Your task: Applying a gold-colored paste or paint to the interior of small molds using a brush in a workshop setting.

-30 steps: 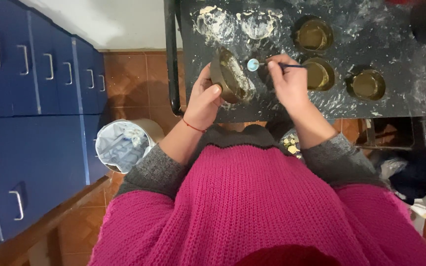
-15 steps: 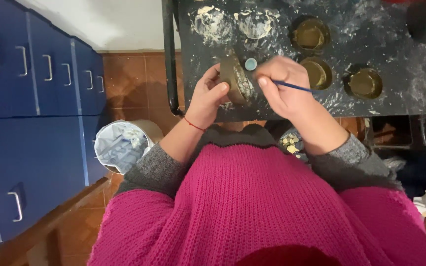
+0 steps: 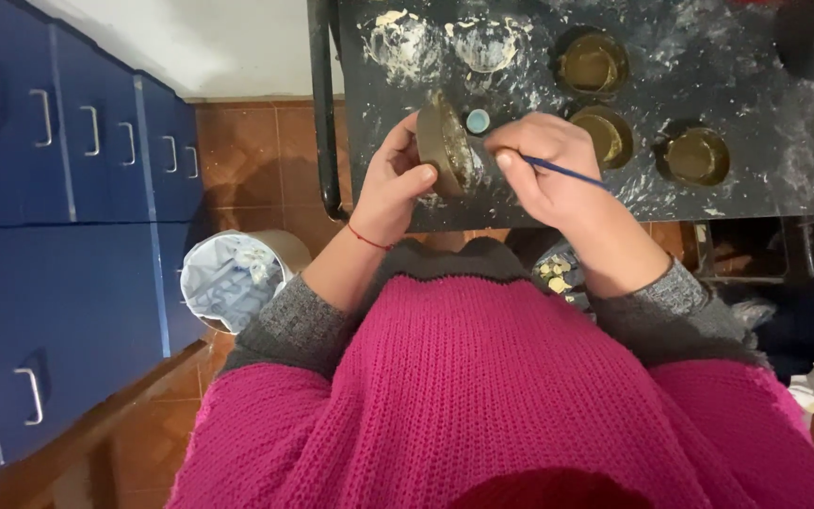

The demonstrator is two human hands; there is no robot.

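Setting: small craft workshop, likely in a home. Evidence: black worktable point(image 3: 765, 179) smeared with pale paint or plaster; gold-painted round dishes point(image 3: 697, 155) set out on it; blue cabinets point(image 3: 58, 188); terracotta floor tiles point(image 3: 247, 160); lined waste bin point(image 3: 233, 278).

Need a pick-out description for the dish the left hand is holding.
Start at the dark, white-smeared table at the top of the view. At its near edge, the left hand grips a round gold-brown dish. It alone is tilted on edge; the three similar dishes rest flat to the right.
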